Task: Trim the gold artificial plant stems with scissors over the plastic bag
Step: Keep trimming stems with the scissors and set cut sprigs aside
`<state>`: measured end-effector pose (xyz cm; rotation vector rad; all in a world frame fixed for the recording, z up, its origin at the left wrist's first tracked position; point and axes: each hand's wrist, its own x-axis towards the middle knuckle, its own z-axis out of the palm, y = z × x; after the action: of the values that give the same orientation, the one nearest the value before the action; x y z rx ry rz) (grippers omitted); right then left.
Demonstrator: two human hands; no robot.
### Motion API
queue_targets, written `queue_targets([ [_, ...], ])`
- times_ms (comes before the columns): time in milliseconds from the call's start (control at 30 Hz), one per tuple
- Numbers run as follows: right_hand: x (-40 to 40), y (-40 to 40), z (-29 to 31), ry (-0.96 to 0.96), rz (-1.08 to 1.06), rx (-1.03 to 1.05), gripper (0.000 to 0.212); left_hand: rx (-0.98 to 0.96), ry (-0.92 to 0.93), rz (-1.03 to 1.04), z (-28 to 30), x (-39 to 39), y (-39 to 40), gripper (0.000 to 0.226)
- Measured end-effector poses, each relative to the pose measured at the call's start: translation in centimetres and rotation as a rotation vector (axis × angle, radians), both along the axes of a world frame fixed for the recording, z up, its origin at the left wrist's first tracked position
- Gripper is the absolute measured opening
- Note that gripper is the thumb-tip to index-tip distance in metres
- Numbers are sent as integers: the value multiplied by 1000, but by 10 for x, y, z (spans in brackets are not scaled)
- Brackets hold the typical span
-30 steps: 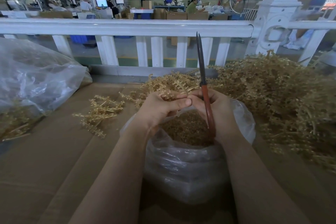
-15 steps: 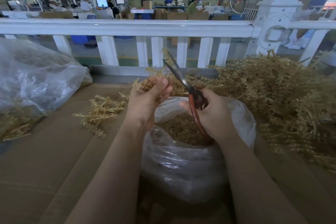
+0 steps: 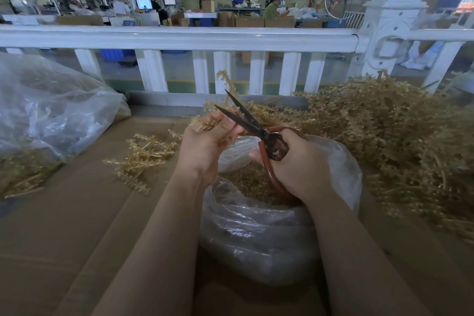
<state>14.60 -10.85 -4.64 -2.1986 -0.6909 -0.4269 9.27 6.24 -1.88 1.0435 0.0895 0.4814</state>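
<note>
My left hand [image 3: 205, 146] grips a gold plant stem [image 3: 225, 84] whose tip curls upward in front of the white railing. My right hand [image 3: 300, 164] holds red-handled scissors [image 3: 256, 128]; their dark blades are spread open, pointing up-left around the stem just above my left fingers. Both hands hover over the clear plastic bag [image 3: 256, 228], which stands open in front of me and holds gold trimmings [image 3: 246, 182].
A big heap of gold stems [image 3: 389, 141] fills the right side of the cardboard-covered table [image 3: 64, 238]. A small pile of stems [image 3: 143, 156] lies left of the bag. Another large clear bag [image 3: 51, 110] sits far left. A white railing [image 3: 179, 38] borders the far edge.
My left hand lifted a stem out of the pile and raised it. The scissors swung from upright to pointing up-left, and their blades have opened around the stem.
</note>
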Motion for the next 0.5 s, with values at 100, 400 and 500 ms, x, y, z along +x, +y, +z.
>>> queue_targets([
  [100, 0, 0, -1, 3, -10, -12, 46, -1, 2, -7, -2, 0, 1, 24],
  [400, 0, 1, -2, 0, -22, 4, 41, 32, -24, -49, -1, -1, 2, 22],
  [500, 0, 1, -3, -12, -23, 8, 39, 25, -29, -34, 0, -1, 2, 23],
])
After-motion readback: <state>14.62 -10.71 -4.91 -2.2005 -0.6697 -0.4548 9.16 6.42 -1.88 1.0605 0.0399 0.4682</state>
